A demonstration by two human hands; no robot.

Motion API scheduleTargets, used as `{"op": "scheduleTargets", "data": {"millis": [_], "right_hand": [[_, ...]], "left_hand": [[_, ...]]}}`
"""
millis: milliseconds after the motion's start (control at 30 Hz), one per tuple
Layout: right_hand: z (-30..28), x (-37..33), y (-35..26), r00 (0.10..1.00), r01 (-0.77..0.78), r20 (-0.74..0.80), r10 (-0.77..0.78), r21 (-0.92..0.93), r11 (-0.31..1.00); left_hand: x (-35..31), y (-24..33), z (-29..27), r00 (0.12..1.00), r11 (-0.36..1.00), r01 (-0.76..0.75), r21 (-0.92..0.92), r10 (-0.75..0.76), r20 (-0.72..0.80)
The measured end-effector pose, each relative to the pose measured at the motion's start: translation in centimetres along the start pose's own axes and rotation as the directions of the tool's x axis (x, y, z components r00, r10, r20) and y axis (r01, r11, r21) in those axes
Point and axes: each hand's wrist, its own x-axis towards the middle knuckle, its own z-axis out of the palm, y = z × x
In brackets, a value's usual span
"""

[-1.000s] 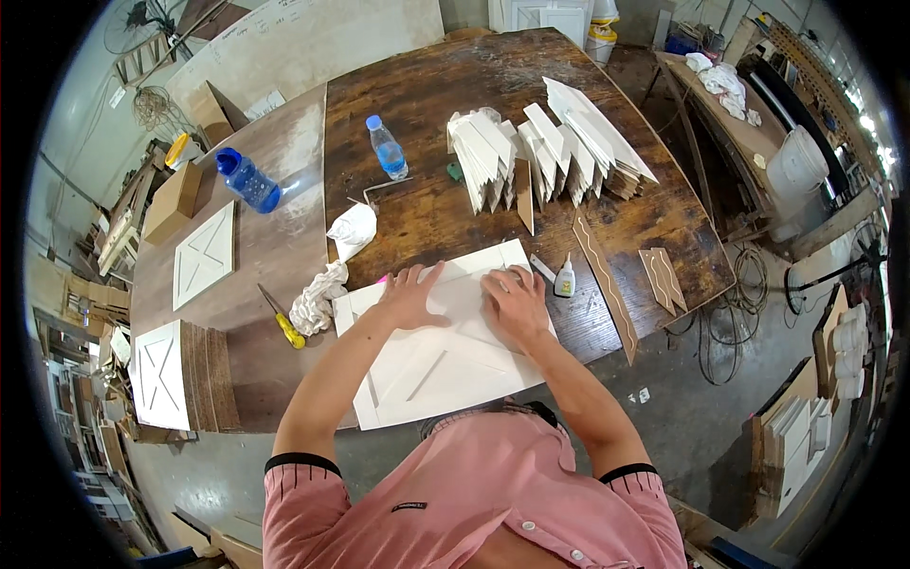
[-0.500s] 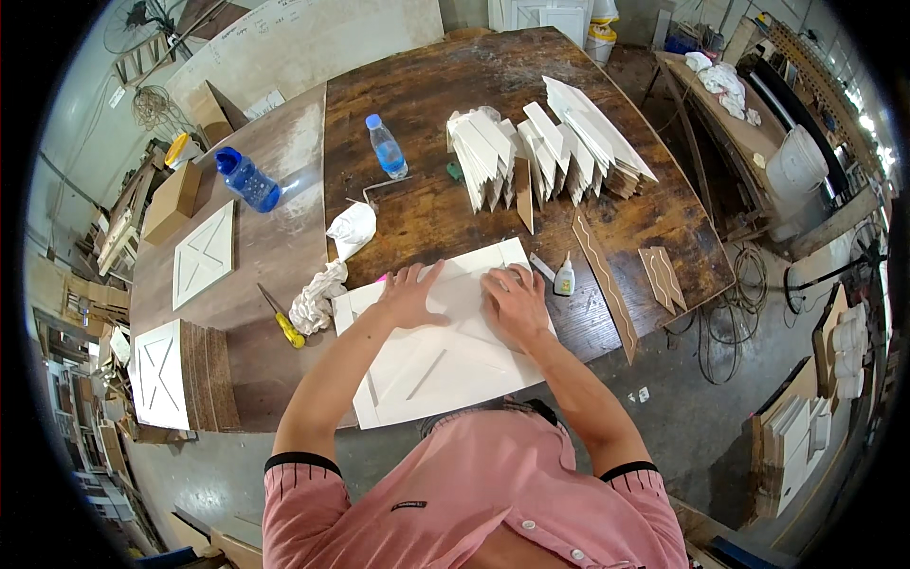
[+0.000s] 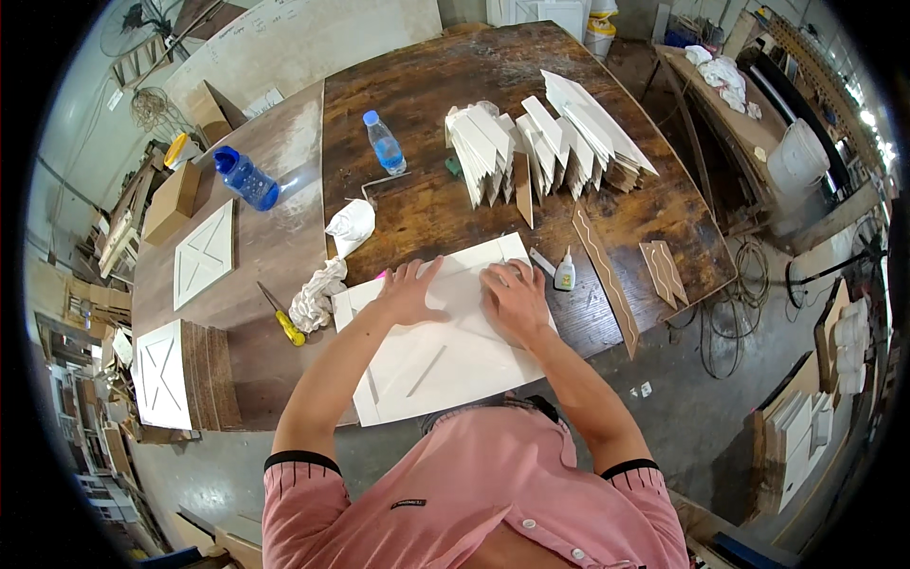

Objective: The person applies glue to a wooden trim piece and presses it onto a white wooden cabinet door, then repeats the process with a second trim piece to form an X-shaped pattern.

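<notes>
- Head view: a square white panel (image 3: 441, 332) lies flat at the near edge of the dark wooden surface (image 3: 436, 85), its near corner hanging over the edge toward the person; thin raised strips run across its face.
- The left hand (image 3: 409, 292) rests palm down on the panel's far half, fingers spread and pointing away. Its grip holds nothing; it only presses.
- The right hand (image 3: 512, 299) lies flat on the panel just right of the left one, near the far right corner, also pressing with an open, empty grip.
- To do this pressing well, I judge both palms should bear straight down and evenly, so the strips seat without sliding; the overhanging corner could tip under weight, so pressure belongs over the supported part.
- Just right of the panel stands a small glue bottle (image 3: 565, 273), within easy reach of the right hand.
- Left of the panel lie a crumpled rag (image 3: 317, 296) and a yellow-handled tool (image 3: 281, 317); a folded white cloth (image 3: 351, 226) sits beyond the panel's far left corner.
- Farther beyond the panel stand a clear water bottle (image 3: 385, 143) and a fanned stack of white strips (image 3: 545, 142).
- Right of the panel, past the glue, long brown wavy-edged strips (image 3: 607, 275) lie on the surface.
- Well left of the panel sit a blue bottle (image 3: 245, 177) and two finished white panels with crossed strips (image 3: 202, 252).
</notes>
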Motion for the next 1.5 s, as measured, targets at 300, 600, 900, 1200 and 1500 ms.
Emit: {"op": "scheduleTargets", "data": {"millis": [300,600,900,1200,1500], "right_hand": [[-0.8,0.2,-0.5,0.995,-0.036,0.088,0.037,-0.012,0.999],[-0.4,0.2,-0.5,0.998,-0.046,0.051,0.047,-0.021,0.999],[0.0,-0.1,-0.2,0.999,-0.047,0.000,0.047,0.019,0.999],[-0.3,-0.2,-0.6,0.999,-0.048,-0.021,0.048,0.008,0.999],[0.3,0.2,0.1,0.999,-0.028,0.022,0.029,-0.049,0.998]], "left_hand": [[0.1,-0.1,0.2,1.000,1.000,-0.006,-0.015,0.005,-0.004],[0.7,-0.6,0.8,1.000,1.000,0.013,-0.019,-0.013,0.010],[0.9,-0.7,0.4,0.998,1.000,0.018,-0.006,-0.017,0.054],[0.6,-0.8,1.0,0.999,0.999,0.015,-0.028,-0.014,0.036],[1.2,-2.8,0.8,0.998,0.995,-0.060,-0.084,0.057,-0.041]]}}
